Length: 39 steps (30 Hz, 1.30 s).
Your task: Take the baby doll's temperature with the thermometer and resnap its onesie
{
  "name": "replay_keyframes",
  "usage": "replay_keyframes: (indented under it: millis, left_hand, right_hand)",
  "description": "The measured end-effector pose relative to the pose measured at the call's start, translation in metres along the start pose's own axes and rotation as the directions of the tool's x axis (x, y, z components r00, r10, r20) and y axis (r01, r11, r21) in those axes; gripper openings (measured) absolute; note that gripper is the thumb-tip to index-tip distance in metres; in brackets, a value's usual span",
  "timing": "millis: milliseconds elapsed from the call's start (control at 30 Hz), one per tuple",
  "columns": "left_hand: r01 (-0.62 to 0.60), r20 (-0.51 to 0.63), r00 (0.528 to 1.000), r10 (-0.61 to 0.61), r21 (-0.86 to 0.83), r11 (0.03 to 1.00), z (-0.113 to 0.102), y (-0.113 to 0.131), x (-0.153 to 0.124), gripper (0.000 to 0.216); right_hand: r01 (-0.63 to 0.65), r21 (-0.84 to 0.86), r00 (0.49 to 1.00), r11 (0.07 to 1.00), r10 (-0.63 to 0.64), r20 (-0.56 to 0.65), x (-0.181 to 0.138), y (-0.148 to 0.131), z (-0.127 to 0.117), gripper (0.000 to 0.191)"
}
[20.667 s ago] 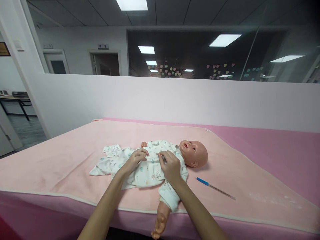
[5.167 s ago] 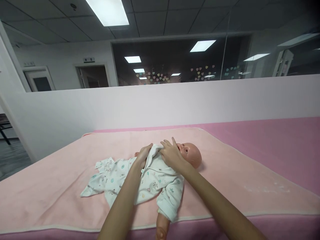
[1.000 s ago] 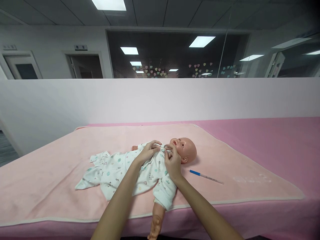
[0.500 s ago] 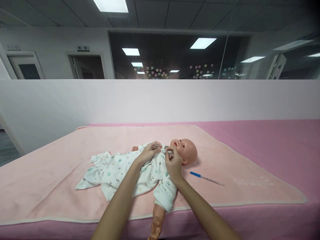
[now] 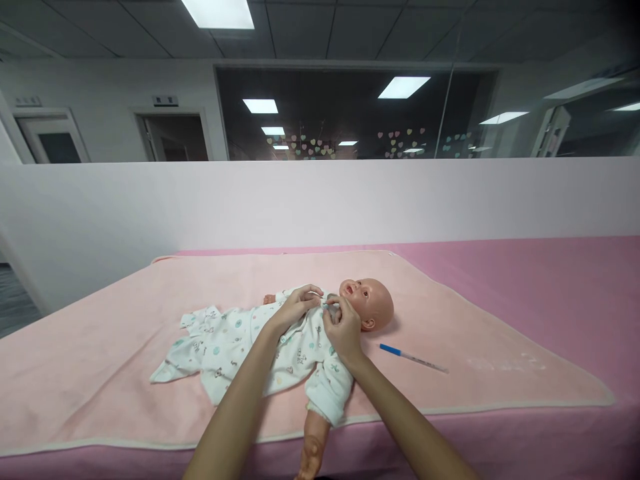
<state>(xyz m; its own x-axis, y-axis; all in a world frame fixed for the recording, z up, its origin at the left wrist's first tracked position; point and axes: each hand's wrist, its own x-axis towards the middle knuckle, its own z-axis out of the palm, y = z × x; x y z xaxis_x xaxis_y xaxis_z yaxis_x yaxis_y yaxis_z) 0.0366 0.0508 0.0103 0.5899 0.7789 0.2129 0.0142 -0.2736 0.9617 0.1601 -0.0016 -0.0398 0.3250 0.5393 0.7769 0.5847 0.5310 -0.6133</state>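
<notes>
A baby doll (image 5: 376, 301) lies on its back with its head to the right, dressed in a white printed romper (image 5: 235, 340). At the chest near the collar, my left hand (image 5: 299, 303) rests with bent fingers, its fingertips pinching the romper's edge. Close beside it, my right hand (image 5: 344, 328) is closed in a pinch on the romper at the neckline. The fingers partly cover the fabric between them, so any fastener there cannot be made out. One bare doll arm (image 5: 314, 443) hangs over the front edge.
A blue-capped pen-like stick (image 5: 413, 358) lies right of the doll. Beneath both is a peach blanket (image 5: 480, 340) with a pale border, spread over a pink table cover (image 5: 560, 287). A white partition (image 5: 320, 203) stands behind the table.
My right hand has moved slightly left, nearer to my left hand at the neckline. My left hand, the doll and the stick stay in place; the view has tilted slightly.
</notes>
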Motion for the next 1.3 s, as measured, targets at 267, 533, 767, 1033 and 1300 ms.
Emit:
replay_keyframes:
  millis: [267,533,767,1033,1300]
  left_hand:
    - [0.000,-0.029,1.000,-0.001,-0.010,1.000,-0.002,-0.003,0.002,0.029]
    - [-0.005,-0.014,1.000,0.004,-0.039,0.999,-0.002,-0.006,0.004,0.027]
    - [0.029,0.007,1.000,-0.028,-0.062,0.998,-0.001,0.001,-0.002,0.028]
    - [0.109,0.215,0.972,-0.098,-0.040,0.993,-0.009,0.021,-0.027,0.050]
    - [0.078,0.117,0.990,-0.078,0.002,0.997,-0.022,0.019,-0.044,0.059]
  right_hand:
    - [-0.020,-0.026,1.000,0.999,0.020,0.005,-0.001,0.002,0.001,0.013]
    - [-0.015,0.020,0.999,1.000,0.015,0.035,-0.001,0.003,-0.001,0.021]
    - [-0.016,0.035,1.000,0.999,0.016,0.003,0.001,0.001,-0.002,0.020]
    - [-0.039,0.002,0.999,0.999,0.039,-0.017,-0.001,0.004,-0.001,0.023]
    - [-0.035,0.007,0.999,0.999,0.035,-0.030,-0.001,0.007,0.000,0.026]
